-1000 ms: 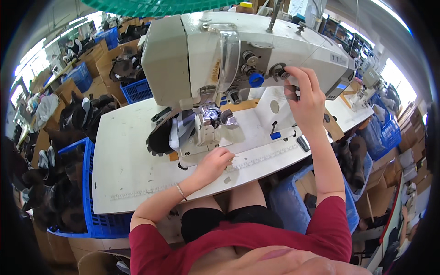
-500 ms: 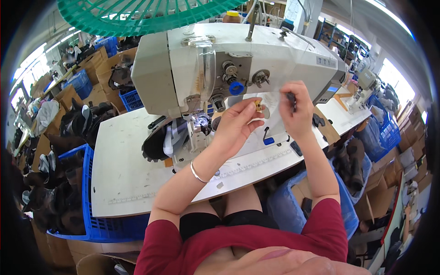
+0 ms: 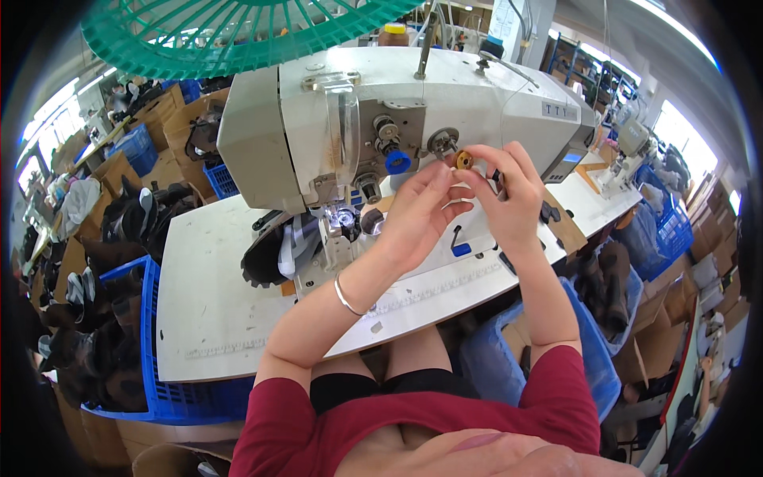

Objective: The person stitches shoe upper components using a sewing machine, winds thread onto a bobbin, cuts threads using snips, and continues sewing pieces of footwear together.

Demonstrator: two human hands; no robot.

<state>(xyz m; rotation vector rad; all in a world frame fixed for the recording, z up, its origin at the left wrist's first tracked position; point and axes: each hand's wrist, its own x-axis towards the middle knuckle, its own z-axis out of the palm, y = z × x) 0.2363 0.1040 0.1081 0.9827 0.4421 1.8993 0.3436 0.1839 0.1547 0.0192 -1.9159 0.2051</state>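
Note:
My right hand pinches a small brass-coloured bobbin between thumb and forefinger. A small dark object, its kind unclear, is tucked among that hand's other fingers. Just left of the bobbin, the thumb and fingertips of my left hand are pressed together; what they pinch is too small to make out. Both hands are raised in front of the white sewing machine, below its round metal winder part. Under the machine's lit needle area lies a shoe with a thick black sole.
A white worktable with a ruler strip spreads below. Blue crates flank it: the left crate is heaped with dark shoe parts, the right one lined with plastic. A green plastic rack overhangs the machine at upper left.
My right hand has moved left to meet the left hand, and the bobbin now sits in its pinch. Before, the left fingertips held the bobbin. The view has shifted slightly.

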